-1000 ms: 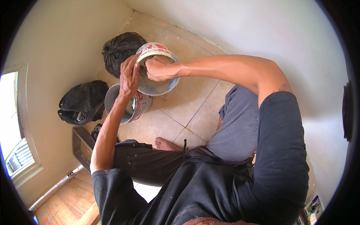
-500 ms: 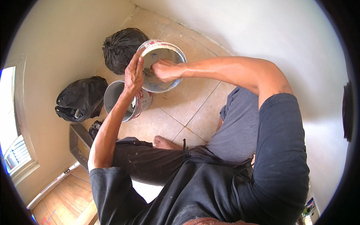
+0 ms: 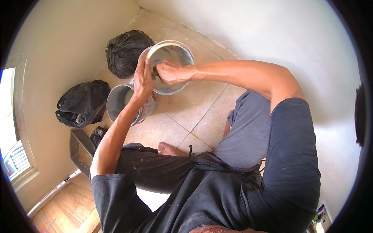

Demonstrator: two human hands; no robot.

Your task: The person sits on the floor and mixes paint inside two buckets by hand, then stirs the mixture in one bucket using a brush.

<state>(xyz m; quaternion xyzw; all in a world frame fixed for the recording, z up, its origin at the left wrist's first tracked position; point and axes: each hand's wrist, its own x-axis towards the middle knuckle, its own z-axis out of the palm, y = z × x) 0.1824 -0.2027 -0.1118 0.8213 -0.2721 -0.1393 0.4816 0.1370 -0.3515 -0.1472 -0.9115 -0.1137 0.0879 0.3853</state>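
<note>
My left hand [image 3: 144, 79] grips the left side of a white bucket [image 3: 181, 46] at its rim, with the fingers held straight along the wall. Inside that bucket's mouth, the fingers of my right hand [image 3: 171, 72] are curled closed. Something small and dark shows at the fingertips, too hidden to name. The inside wall of the bucket is smeared with a pale greyish coating. A second, grey-lined bucket [image 3: 115, 102] stands nearer to me, partly behind my left wrist and forearm.
Two black plastic bags [image 3: 128, 54] [image 3: 83, 103] lie along the left wall. A dark-rimmed tray [image 3: 80, 153] leans beside a small dark bundle [image 3: 98, 136]. Pale walls meet at the far corner over a tiled floor [image 3: 186, 112]. My bare foot [image 3: 171, 149] rests nearby.
The bucket has turned or tilted slightly, and its red-marked outside shows less. My left hand has shifted a little with it. The right hand stays in the bucket with its grip slightly turned.
</note>
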